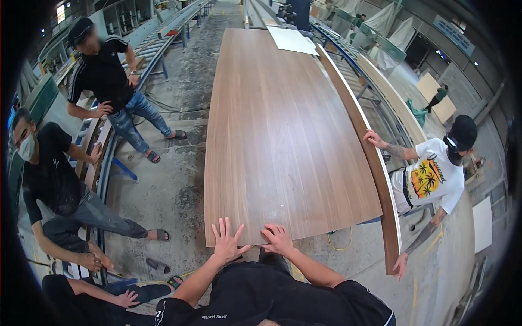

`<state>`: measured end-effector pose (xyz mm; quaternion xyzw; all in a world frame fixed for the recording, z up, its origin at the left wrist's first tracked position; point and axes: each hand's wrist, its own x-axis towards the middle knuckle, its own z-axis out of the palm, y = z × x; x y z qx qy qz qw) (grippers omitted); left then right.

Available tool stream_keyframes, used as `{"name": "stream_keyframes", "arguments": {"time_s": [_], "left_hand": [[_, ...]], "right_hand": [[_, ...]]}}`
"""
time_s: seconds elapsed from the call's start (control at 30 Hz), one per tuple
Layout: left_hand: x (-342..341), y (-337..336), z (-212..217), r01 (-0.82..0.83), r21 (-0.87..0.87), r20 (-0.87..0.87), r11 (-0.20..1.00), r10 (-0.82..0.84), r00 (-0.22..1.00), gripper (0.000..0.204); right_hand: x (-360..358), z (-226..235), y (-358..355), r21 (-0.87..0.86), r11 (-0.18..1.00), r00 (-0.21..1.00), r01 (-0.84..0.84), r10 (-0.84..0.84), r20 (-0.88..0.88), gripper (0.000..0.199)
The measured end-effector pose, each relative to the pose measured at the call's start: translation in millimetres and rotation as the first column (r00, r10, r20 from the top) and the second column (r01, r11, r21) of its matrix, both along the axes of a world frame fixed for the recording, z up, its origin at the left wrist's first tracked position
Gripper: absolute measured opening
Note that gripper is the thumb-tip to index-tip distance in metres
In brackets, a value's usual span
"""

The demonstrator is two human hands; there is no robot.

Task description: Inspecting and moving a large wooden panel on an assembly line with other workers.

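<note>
The biggest thing here is a big brown board point(283, 136), lying flat in the middle, with its near end right by the person. Long roller tracks point(144, 62) run along the far left side. Next in size is a long brown strip point(374, 163) with a pale edge, beside the right side of the board and poking out past its near end. A helper in a white shirt point(437, 176) has one hand point(374, 137) up on the strip and another hand point(401, 266) down at its near end. Two people in black shirts stand on the left, not touching the board. A white sheet point(292, 41) lies at the far end of the board. The person's left hand point(228, 242) is on the near edge, with its fingers spread wide. The right hand point(278, 239) is just beside it, its fingers closer together and a bit bent; I cannot tell if it grips the edge. As I see it, the board is already down flat, while the strip is not on top of it. How much work is left, I cannot tell. Smallest is a loose sandal point(157, 265) on the floor.
</note>
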<state>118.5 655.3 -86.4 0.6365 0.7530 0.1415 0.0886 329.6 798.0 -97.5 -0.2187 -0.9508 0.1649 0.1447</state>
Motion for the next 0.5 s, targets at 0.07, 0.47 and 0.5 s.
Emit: {"name": "stream_keyframes", "arguments": {"time_s": [0.07,0.47,0.5], "left_hand": [[-0.2,0.5,3.6,0.019,-0.018,0.004,1.0,-0.019,1.0,0.087],[-1.1,-1.7,-11.4,-0.044,0.005,-0.149,0.999,0.045,0.988,0.099],[0.1,0.0,-11.4,-0.028,-0.004,-0.14,1.0,0.028,0.99,0.098]], "right_hand": [[0.5,-2.0,0.8,0.014,1.0,1.0,0.012,-0.012,-0.009,0.068],[-2.2,1.0,0.0,0.021,0.999,0.999,-0.04,0.04,-0.01,0.068],[-3.5,0.6,1.4,0.039,0.998,0.999,-0.052,0.052,0.001,0.068]]}}
